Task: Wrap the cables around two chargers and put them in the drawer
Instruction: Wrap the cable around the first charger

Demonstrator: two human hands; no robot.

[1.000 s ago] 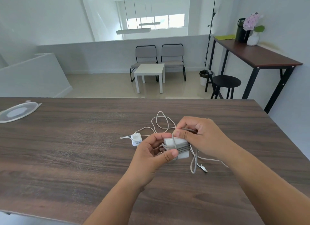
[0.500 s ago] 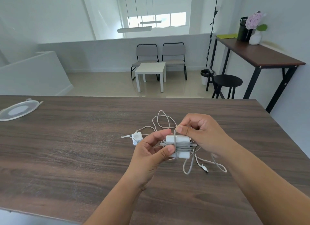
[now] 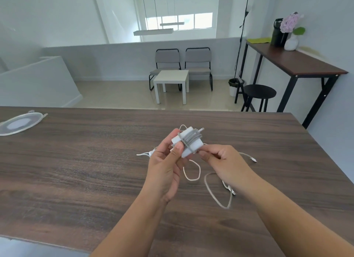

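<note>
My left hand point(image 3: 164, 164) grips a white square charger point(image 3: 188, 141) held up over the dark wooden table point(image 3: 76, 170). Several turns of grey cable point(image 3: 191, 136) lie wound around the charger. My right hand point(image 3: 222, 160) pinches the loose part of that cable just right of the charger. The free end hangs down in a loop point(image 3: 218, 191) below my right hand. A second small white charger point(image 3: 151, 152) lies on the table behind my left hand, mostly hidden. Its thin white cable point(image 3: 191, 172) curls on the table. No drawer is in view.
A clear round lid point(image 3: 19, 123) lies at the table's far left. A white plug end point(image 3: 253, 159) rests on the table to the right. Beyond the table stand a white side table point(image 3: 171, 82), two chairs, a black stool point(image 3: 259, 92) and a tall desk point(image 3: 293, 63).
My left hand has raised and turned the charger. My right hand has come from above the charger down to its right side, drawing the cable. The hanging loop has swung lower and to the right.
</note>
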